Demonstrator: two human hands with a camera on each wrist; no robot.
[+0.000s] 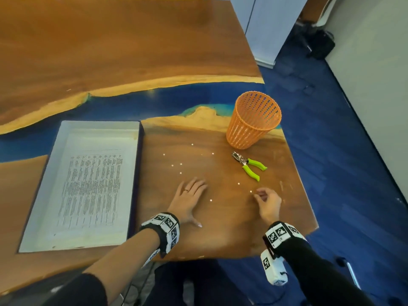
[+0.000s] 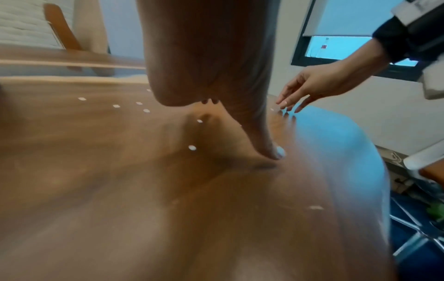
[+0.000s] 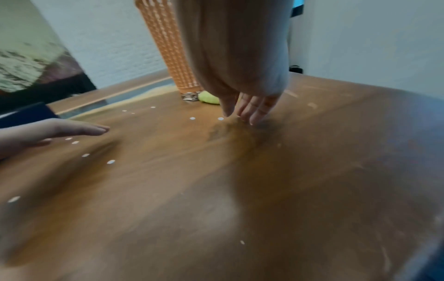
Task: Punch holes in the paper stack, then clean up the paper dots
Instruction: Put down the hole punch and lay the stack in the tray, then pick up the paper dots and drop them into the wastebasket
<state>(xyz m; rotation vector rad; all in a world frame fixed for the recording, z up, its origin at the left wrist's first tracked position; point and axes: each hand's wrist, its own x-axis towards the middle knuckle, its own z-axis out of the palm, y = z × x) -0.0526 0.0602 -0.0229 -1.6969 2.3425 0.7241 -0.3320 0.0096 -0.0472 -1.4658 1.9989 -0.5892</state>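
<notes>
Scanning from the left, I see the paper stack [image 1: 88, 186] lying in a shallow white tray [image 1: 134, 138] on the wooden table [image 1: 220, 235], set aside, so I judge the punching finished, though I cannot make out the holes from here. Next comes my left hand [image 1: 187, 202], pressed flat on the table with fingers straight and spread, holding nothing; the left wrist view shows its thumb tip [image 2: 273, 152] down on the wood. Paper dots [image 1: 176, 165] lie scattered on the bare wood ahead of it and between the two hands, one [image 1: 211, 200] just beside the left hand. My right hand [image 1: 268, 200] hovers low over the table, fingers loosely bent with their tips near a dot [image 1: 250, 191]; whether it already pinches one I cannot tell. Beyond it the green-handled hole punch [image 1: 250, 165] lies put down, and past that stands the orange mesh bin [image 1: 254, 120], upright near the table's right edge. By my reckoning the cleanup has barely begun: nearly all the dots remain to be gathered and dropped in the bin.
</notes>
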